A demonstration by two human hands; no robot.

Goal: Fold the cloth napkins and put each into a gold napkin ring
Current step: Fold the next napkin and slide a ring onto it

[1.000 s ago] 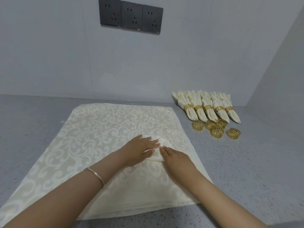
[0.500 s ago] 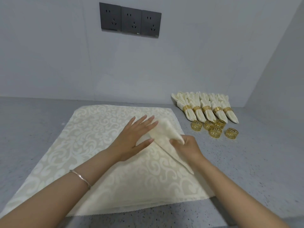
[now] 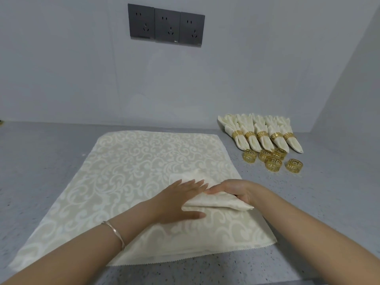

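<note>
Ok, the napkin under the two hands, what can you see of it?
The napkin is cream cloth with a faint woven scroll pattern, folded over itself into a flattish band, its layered edges showing on the near side. It lies on the right part of the large patterned cloth. The left hand presses flat on its left end; the right hand grips its right end.

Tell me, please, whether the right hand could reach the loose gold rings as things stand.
Probably yes. The loose rings lie beyond and to the right of the right hand, with only bare counter between. The hand grips the folded napkin, though, so it must let go or carry it.
</note>
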